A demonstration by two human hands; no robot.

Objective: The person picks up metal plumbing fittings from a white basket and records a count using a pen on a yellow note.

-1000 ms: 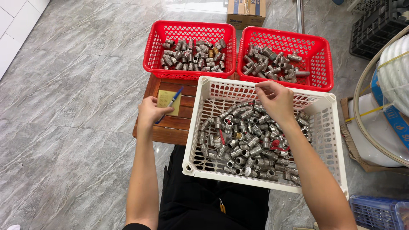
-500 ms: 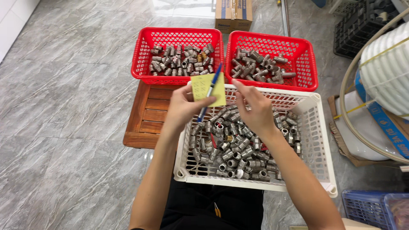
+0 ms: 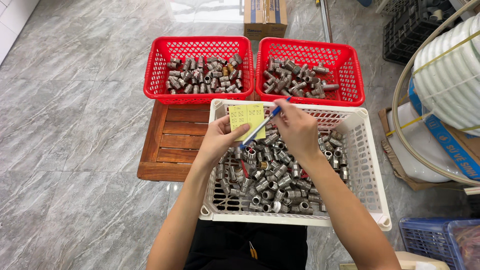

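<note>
The left hand (image 3: 217,140) pinches a yellow tally note (image 3: 247,119) above the white basket (image 3: 371,165) of metal pipe fittings (image 3: 272,177); the right hand (image 3: 296,129) closes on a blue pen (image 3: 262,125) against it, seemingly mid-marking; steady paper matters next; the fingers hide the pen's upper barrel.

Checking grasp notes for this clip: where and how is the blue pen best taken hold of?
Probably the upper barrel of the blue pen, from the right. It slants across the yellow note held by the left hand; the right hand is already by its upper end.
</note>
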